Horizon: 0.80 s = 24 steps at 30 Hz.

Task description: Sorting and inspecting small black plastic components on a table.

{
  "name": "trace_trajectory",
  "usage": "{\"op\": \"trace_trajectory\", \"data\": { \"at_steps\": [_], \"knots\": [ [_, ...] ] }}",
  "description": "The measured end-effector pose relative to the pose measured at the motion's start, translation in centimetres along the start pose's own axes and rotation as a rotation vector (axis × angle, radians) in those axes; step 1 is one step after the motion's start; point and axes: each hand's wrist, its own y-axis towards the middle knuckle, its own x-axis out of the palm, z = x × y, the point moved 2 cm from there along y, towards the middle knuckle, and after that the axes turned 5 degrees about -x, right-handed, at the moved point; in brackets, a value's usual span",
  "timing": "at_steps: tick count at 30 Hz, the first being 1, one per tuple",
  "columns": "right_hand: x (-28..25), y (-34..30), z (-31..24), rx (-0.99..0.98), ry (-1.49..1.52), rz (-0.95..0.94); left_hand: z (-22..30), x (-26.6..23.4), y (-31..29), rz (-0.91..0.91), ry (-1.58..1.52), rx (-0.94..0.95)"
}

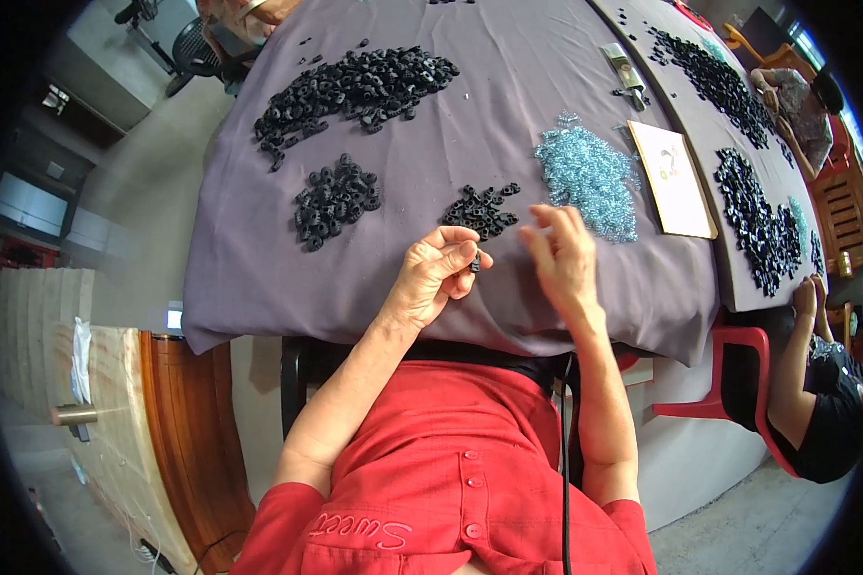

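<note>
My left hand point(439, 273) is closed in a pinch around a small black plastic part point(475, 264) near the table's front edge. To its right, my right hand point(568, 257) hovers with fingers curved and thumb apart, and I see nothing in it. Just beyond it spreads a heap of small light-blue coil springs point(590, 177). A small pile of black plastic pieces point(479, 211) lies right behind my left hand. Farther left is a pile of ribbed black pieces point(336, 199), with a larger heap of black parts point(364, 86) behind it.
A purple-grey cloth point(431, 134) covers the table. Right of the springs lies a pale flat board point(669, 177), and a small clear packet point(623, 67) sits behind it. Other people work at an adjoining table with more black parts point(758, 216). A red chair point(738, 383) stands at right.
</note>
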Motion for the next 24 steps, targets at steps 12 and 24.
{"op": "trace_trajectory", "data": {
  "at_steps": [12, 24],
  "knots": [
    [1.5, 2.3, 2.7, 0.101, -0.577, -0.119, -0.4, -0.1, 0.1, -0.009, -0.091, 0.047],
    [1.7, -0.5, 1.0, -0.016, -0.234, -0.026, 7.9, -5.2, -7.1, 0.274, 0.115, 0.184]
  ]
}}
